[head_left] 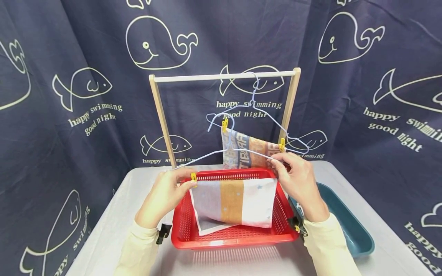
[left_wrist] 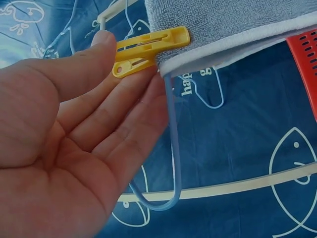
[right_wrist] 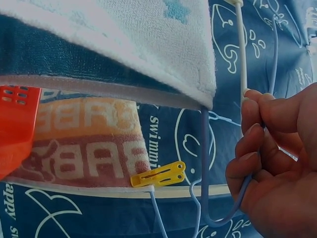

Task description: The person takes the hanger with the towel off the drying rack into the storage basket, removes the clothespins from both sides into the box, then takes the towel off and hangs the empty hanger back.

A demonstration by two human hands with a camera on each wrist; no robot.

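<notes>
My left hand (head_left: 165, 199) pinches a yellow clothespin (head_left: 193, 180) between thumb and fingers. In the left wrist view that clothespin (left_wrist: 153, 45) sits at a corner of the small striped towel (head_left: 232, 201), beside the bend of a blue wire hanger (left_wrist: 173, 144). This towel hangs over the hanger's lower bar, in front of the red basket. With curled fingers my right hand (head_left: 298, 182) holds the hanger (head_left: 253, 152) by its right side. At the towel's right corner (right_wrist: 205, 96) no clothespin shows.
Behind stands a rack (head_left: 207, 78) with wooden posts. On it hangs another blue hanger (head_left: 272, 119) carrying a lettered towel (head_left: 257, 151), with yellow clothespins (head_left: 225, 125) at both corners. The red basket (head_left: 238, 241) stands on the table (head_left: 138, 184); a teal tray (head_left: 355, 230) lies right.
</notes>
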